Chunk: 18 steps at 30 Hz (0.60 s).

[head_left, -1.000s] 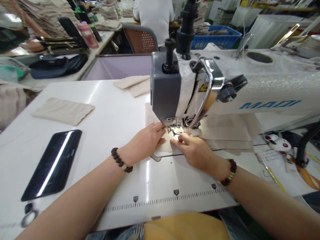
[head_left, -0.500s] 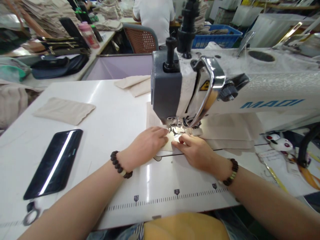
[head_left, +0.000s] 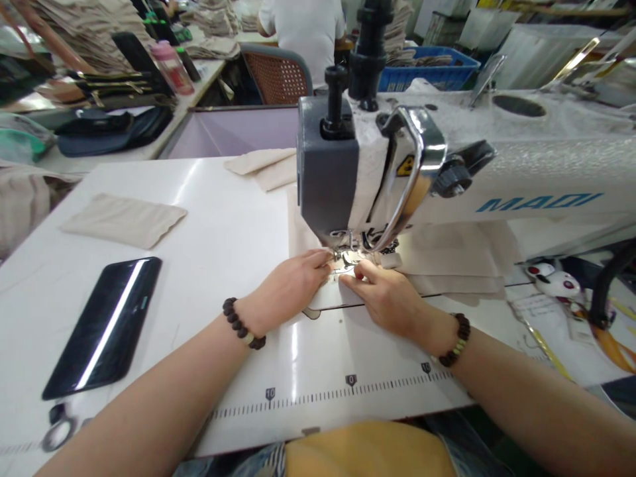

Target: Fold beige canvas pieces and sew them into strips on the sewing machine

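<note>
White worktable [head_left: 223, 238] bears sewing machine [head_left: 497, 179], phone [head_left: 102, 324], folded cloth [head_left: 124, 220].

The sewing machine [head_left: 497, 179] reads "MAQI"; the table's printed ruler [head_left: 348, 391] shows 10, 0, 10.

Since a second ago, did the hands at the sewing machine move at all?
Only a little. The left hand and right hand crept closer together on the cloth by the needle, so less of the lit cloth shows between them. Both kept pressing it down; nothing was picked up or let go. The sewing machine, the phone and the folded cloth stayed put.
</note>
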### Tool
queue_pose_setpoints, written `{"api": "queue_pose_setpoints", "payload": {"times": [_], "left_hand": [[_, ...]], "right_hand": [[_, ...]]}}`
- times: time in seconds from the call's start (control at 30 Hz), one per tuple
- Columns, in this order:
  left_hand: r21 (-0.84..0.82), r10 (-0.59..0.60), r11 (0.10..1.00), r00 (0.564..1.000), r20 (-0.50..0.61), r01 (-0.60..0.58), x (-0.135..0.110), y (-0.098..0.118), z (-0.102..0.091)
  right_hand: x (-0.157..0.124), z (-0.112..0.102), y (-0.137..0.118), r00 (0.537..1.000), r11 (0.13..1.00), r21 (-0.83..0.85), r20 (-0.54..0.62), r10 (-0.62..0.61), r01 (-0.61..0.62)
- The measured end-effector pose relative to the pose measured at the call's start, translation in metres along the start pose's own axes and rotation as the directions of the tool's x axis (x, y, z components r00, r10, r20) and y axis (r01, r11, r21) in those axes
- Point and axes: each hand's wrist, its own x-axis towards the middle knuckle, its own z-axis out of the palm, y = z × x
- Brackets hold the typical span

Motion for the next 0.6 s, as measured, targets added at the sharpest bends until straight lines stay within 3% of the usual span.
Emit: {"api": "queue_pose_setpoints", "payload": {"times": [0.3, 0.6], "left_hand": [[0.031, -0.033, 0.999, 0.994, -0.102, 0.036, 0.006, -0.006, 0.002], [0.055, -0.076, 0.995, 0.995, -0.063, 0.079, 0.007, -0.009, 0.0]], "right_hand": [[-0.001, 0.001, 0.002, 0.999, 1.0, 0.006, 0.035, 0.004, -0.004], [-0.002, 0.002, 0.003, 1.0, 1.0, 0.008, 0.014, -0.01, 0.01]]}}
